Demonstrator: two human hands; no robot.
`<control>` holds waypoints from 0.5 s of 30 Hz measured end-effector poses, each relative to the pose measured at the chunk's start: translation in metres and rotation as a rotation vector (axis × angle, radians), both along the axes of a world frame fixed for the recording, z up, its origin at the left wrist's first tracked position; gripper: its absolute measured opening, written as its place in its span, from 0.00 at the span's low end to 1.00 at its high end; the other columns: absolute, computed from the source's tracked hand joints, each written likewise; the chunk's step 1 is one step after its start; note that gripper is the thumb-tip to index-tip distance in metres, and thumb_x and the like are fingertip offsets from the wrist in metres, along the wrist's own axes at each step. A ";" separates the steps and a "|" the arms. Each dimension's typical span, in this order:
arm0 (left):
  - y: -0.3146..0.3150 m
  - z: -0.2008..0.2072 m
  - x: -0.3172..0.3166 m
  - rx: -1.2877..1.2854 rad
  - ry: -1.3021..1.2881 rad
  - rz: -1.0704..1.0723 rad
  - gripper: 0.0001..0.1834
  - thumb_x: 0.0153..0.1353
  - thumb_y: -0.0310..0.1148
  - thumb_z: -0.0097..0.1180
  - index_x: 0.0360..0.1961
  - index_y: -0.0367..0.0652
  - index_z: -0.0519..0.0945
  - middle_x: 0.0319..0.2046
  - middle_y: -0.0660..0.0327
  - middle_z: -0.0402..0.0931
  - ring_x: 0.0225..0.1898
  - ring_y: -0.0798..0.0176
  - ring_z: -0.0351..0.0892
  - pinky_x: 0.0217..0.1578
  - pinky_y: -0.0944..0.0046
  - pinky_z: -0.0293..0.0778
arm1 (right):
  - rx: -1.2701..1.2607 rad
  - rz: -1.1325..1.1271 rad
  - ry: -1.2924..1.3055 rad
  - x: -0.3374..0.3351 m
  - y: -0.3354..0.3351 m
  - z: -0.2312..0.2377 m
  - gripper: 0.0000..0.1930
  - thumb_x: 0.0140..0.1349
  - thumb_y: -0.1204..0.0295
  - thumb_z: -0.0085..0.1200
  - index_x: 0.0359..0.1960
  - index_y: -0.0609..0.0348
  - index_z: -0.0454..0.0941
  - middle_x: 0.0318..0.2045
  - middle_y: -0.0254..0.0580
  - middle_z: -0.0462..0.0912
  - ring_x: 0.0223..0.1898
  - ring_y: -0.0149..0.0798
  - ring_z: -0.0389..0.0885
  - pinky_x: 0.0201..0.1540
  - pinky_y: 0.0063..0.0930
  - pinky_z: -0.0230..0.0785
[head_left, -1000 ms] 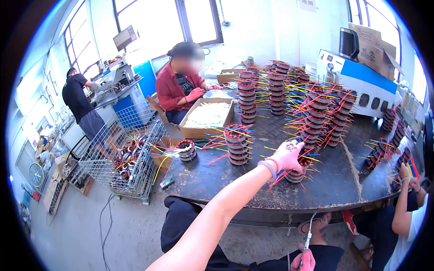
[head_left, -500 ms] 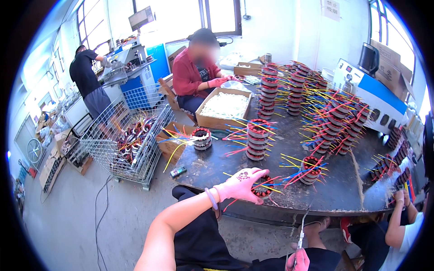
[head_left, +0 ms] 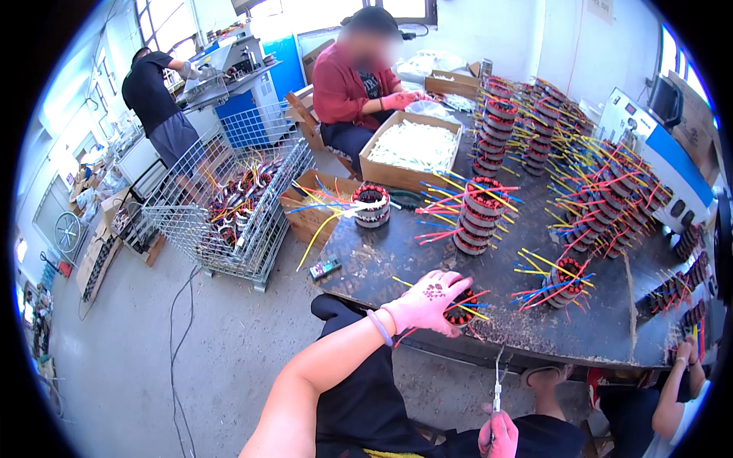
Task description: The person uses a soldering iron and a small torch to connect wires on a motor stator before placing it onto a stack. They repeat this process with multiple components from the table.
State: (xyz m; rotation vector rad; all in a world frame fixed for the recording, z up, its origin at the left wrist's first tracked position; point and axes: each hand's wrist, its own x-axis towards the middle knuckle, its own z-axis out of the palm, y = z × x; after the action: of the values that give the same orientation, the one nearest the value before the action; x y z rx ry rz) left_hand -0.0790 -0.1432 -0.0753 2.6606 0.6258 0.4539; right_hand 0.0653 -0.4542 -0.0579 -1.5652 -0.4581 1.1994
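Note:
My left hand (head_left: 427, 301), in a pink glove, is closed on a motor stator (head_left: 463, 311) at the table's near edge. That stator has dark red windings and red, blue and yellow wires; the hand covers its left side. Below the table edge, my right hand (head_left: 500, 437), also gloved in pink, grips a slim metal tool with a bent tip (head_left: 497, 389). The tip points up toward the table, apart from the stator. Just right of my left hand stands another wired stator (head_left: 563, 284). Behind it rises a stack of stators (head_left: 478, 217).
A single stator (head_left: 371, 208) with white lacing sits at the table's left, near a small dark box (head_left: 325, 268). Taller stator stacks (head_left: 611, 198) crowd the far right. A wire cage (head_left: 252, 259) stands on the floor. Co-workers sit across the table and at the right.
The view has shifted, so the table and stators appear farther right. My left hand stays on the same stator. The bent-tip tool in my right hand now stands more upright.

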 end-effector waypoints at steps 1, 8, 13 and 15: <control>-0.001 -0.001 -0.008 -0.025 0.026 0.018 0.55 0.41 0.53 0.72 0.69 0.39 0.63 0.63 0.46 0.66 0.64 0.42 0.65 0.67 0.48 0.58 | -0.003 0.027 0.010 -0.003 0.002 0.001 0.19 0.76 0.61 0.44 0.23 0.48 0.66 0.13 0.23 0.62 0.13 0.20 0.54 0.16 0.18 0.42; 0.005 0.006 0.006 -0.005 0.000 -0.037 0.54 0.41 0.54 0.72 0.67 0.37 0.66 0.62 0.44 0.67 0.63 0.40 0.66 0.66 0.49 0.61 | 0.000 0.068 0.044 0.004 0.002 -0.006 0.13 0.75 0.60 0.46 0.35 0.55 0.71 0.15 0.23 0.64 0.15 0.20 0.56 0.18 0.18 0.44; 0.004 0.019 -0.001 -0.081 0.059 -0.003 0.53 0.39 0.50 0.75 0.65 0.37 0.68 0.59 0.44 0.70 0.62 0.40 0.68 0.63 0.52 0.65 | -0.042 0.078 0.107 0.000 0.007 -0.006 0.18 0.75 0.62 0.46 0.54 0.63 0.78 0.16 0.23 0.67 0.16 0.19 0.58 0.19 0.16 0.45; 0.007 0.014 -0.001 -0.061 0.041 -0.011 0.53 0.37 0.48 0.76 0.65 0.38 0.68 0.60 0.46 0.70 0.61 0.41 0.69 0.63 0.51 0.66 | -0.052 0.085 0.121 0.001 0.009 -0.010 0.18 0.74 0.62 0.47 0.55 0.62 0.78 0.16 0.23 0.67 0.17 0.19 0.58 0.20 0.16 0.46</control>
State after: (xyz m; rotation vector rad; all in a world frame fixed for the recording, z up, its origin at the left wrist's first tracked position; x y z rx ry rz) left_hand -0.0797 -0.1362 -0.0614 2.6202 0.6266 0.3722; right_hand 0.0663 -0.4451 -0.0675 -1.5199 -0.4213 1.3727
